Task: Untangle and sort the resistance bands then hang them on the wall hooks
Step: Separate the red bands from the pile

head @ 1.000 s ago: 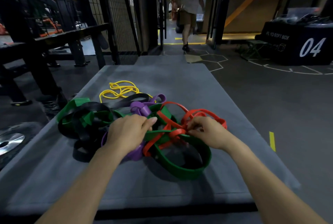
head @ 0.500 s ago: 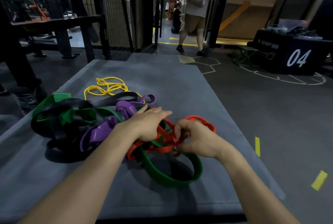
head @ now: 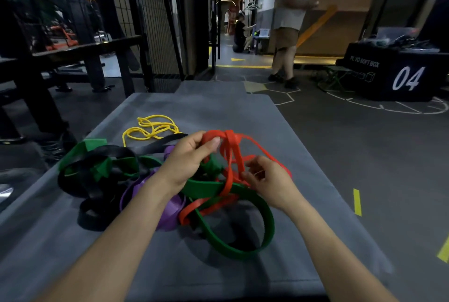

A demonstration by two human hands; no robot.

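The left hand (head: pixel 192 156) grips the top of the red band (head: pixel 228 153) and holds it up above the pile. The right hand (head: pixel 266 177) pinches a lower strand of the same red band with its fingers curled in.

The pile sits on a gray mat (head: pixel 218 112). The red band loops through the big green band (head: pixel 243 224), which lies flat near the front. A purple band (head: pixel 170 207) lies under the left arm. A black band (head: pixel 97 175) and another green band (head: pixel 97 146) are mixed together on the left. The yellow band (head: pixel 150 129) lies by itself, farther back.

No wall hooks show here, and no band is free of the pile yet, except maybe the yellow one.

The trouble could be this: the red band looks twisted round itself near the top. If the hands pull hard, that twist may get tighter and turn into a knot. A hard pull may also drag the green band along, or slide the whole pile toward the mat's edge. A stretched band that slips out of the fingers could snap back.
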